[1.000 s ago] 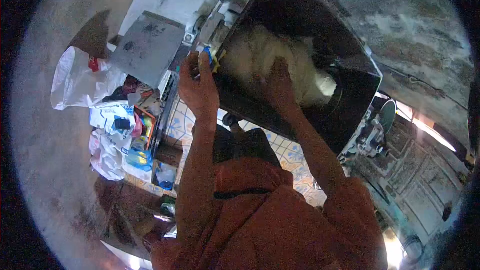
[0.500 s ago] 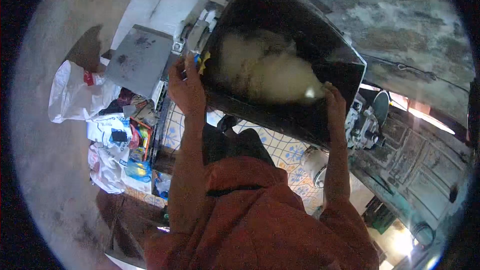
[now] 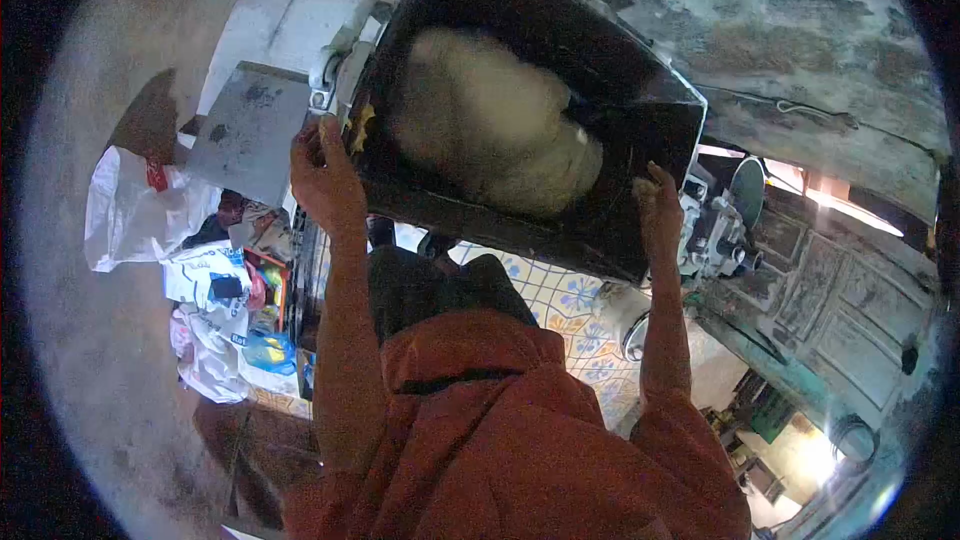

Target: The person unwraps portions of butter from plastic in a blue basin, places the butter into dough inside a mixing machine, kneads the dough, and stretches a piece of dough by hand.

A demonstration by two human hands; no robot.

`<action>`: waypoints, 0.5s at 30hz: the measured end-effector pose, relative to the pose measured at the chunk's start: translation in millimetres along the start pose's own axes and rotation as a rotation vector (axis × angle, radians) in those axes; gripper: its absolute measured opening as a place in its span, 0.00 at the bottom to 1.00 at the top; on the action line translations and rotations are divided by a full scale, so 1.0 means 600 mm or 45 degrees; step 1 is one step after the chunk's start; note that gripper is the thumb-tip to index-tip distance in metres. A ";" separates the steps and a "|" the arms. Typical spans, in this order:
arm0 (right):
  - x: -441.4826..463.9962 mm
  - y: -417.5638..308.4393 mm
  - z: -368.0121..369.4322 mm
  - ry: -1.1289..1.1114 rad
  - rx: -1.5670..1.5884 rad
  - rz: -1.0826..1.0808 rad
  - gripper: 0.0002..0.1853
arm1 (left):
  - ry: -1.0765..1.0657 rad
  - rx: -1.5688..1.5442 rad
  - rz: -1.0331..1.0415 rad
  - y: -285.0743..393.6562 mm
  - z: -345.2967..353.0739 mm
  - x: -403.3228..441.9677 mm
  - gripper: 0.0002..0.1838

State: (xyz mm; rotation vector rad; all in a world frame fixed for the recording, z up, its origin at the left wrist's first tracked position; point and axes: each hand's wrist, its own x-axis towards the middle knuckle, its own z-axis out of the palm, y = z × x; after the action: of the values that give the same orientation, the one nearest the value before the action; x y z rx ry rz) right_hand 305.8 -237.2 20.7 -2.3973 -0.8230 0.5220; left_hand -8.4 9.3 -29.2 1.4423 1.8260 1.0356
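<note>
A large pale lump of dough, blurred on top, lies in a deep black metal trough with dark walls. My left hand is at the trough's left end, beside a metal fitting; its fingers are curled in, and what they grip, if anything, is hidden. A torn yellow patch shows on the trough wall near it. Over the trough's right end is my right hand, fingers loosely bent and apart, with pale residue on the tips. A gap separates it from the dough.
A grey metal plate sits left of the trough, above white plastic bags and packets. Machine parts with a wheel adjoin the right end. A worn wall rises behind; patterned tiles cover the floor below.
The dough's right end has drawn back left, away from my right hand, which has let go of it. The view has shifted, so trough and left hand appear farther left.
</note>
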 end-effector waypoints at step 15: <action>0.101 -0.074 0.065 -0.096 -0.403 -0.422 0.17 | -0.003 -0.043 0.024 0.010 -0.005 -0.003 0.21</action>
State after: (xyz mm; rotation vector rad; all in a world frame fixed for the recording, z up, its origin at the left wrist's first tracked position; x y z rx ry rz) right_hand 311.0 -154.1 6.8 -2.4539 -1.3946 0.3725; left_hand -7.1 7.5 -22.6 1.4422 1.7883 1.0689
